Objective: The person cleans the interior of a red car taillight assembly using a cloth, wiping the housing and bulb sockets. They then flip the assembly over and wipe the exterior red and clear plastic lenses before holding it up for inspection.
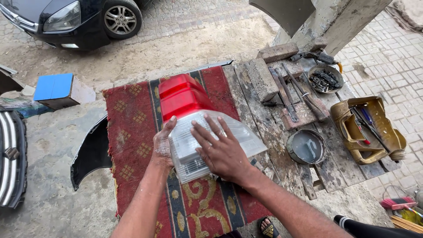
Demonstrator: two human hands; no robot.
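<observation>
The tail lamp (200, 121) lies on the rug (132, 145); right of it, the wooden table (339, 158) carries a tin (307, 146) near its front edge, seemingly tools (299, 94) behind.

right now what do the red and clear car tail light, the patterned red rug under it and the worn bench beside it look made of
The red and clear car tail light, with left hand on its side and right hand flat on top, looks like glossy moulded plastic: translucent, ribbed lens. The patterned red rug seems woven textile, matte. The worn bench looks like weathered, stained wooden planks.

Single head-worn view, steeply downward and close over the red rug (132, 145) and wooden bench (335, 154).
</observation>
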